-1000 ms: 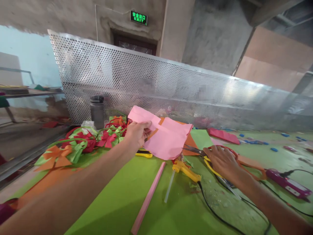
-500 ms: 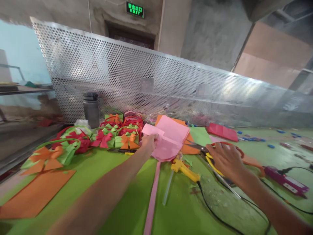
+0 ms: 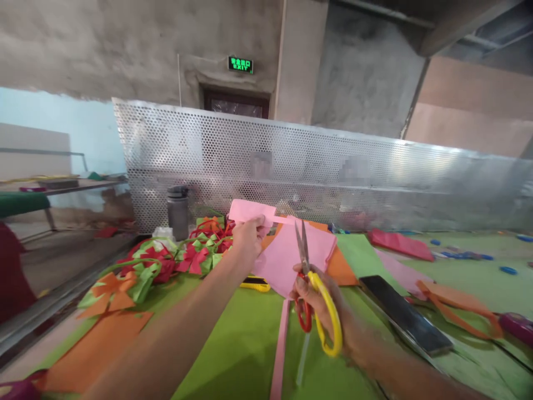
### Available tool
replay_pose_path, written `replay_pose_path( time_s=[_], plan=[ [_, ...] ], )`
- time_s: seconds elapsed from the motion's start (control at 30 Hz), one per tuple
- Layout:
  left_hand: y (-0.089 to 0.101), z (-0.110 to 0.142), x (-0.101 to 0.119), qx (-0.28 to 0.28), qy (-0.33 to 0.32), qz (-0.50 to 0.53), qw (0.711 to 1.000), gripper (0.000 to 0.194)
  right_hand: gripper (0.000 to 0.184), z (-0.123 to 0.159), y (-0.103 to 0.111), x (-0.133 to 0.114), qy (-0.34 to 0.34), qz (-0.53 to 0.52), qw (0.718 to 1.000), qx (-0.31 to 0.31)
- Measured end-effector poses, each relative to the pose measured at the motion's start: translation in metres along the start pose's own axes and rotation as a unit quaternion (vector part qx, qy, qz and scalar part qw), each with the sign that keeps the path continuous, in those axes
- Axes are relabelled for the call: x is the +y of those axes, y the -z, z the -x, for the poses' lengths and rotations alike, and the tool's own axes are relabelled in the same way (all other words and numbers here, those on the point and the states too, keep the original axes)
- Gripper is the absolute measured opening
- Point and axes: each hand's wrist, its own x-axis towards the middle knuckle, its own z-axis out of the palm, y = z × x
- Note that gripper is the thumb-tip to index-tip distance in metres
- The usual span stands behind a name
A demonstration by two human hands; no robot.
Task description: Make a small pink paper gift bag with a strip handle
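While the left hand pinches a folded pink felt-like piece between thumb and fingers above the green tabletop, the right hand is partly curled around scissors with red and yellow handles, their blades slightly apart and pointing up in front of the broad pink sheet. A black phone lies near the right forearm.

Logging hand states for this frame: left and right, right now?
Left hand: closed, pinching pink felt.
Right hand: holding scissors, blades slightly apart.
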Motion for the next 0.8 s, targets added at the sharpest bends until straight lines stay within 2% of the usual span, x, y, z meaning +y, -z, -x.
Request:
replay_pose_path(
  time_s=[0.1, 0.2, 0.3, 0.37, 0.57, 0.7, 0.8],
  plan=[
    [0.008, 0.011, 0.014, 0.004, -0.016, 0.021, 1.000, 0.028, 0.045, 0.001, -0.026, 0.000, -0.003, -0.043, 0.999, -0.002],
    [0.012, 0.020, 0.021, 0.000, -0.031, 0.051, 0.998, 0.014, 0.043, 0.000, -0.042, -0.003, -0.003, -0.061, 0.998, -0.001],
    [0.010, 0.028, 0.024, -0.010, -0.039, 0.078, 0.996, 0.018, 0.041, -0.004, -0.052, -0.006, -0.020, -0.073, 0.997, -0.033],
    [0.006, 0.032, 0.023, -0.017, -0.042, 0.091, 0.995, 0.020, 0.041, -0.006, -0.057, -0.006, -0.008, -0.086, 0.995, -0.042],
    [0.004, 0.036, 0.015, -0.023, -0.040, 0.102, 0.994, 0.021, 0.033, -0.014, -0.065, -0.005, 0.091, -0.096, 0.990, -0.043],
    [0.005, 0.036, 0.011, -0.024, -0.039, 0.096, 0.994, 0.026, 0.028, -0.021, -0.065, 0.002, 0.102, -0.086, 0.990, -0.050],
    [0.004, 0.037, 0.008, -0.024, -0.039, 0.090, 0.995, 0.027, 0.026, -0.025, -0.066, 0.009, 0.113, -0.079, 0.990, -0.032]
  ],
)
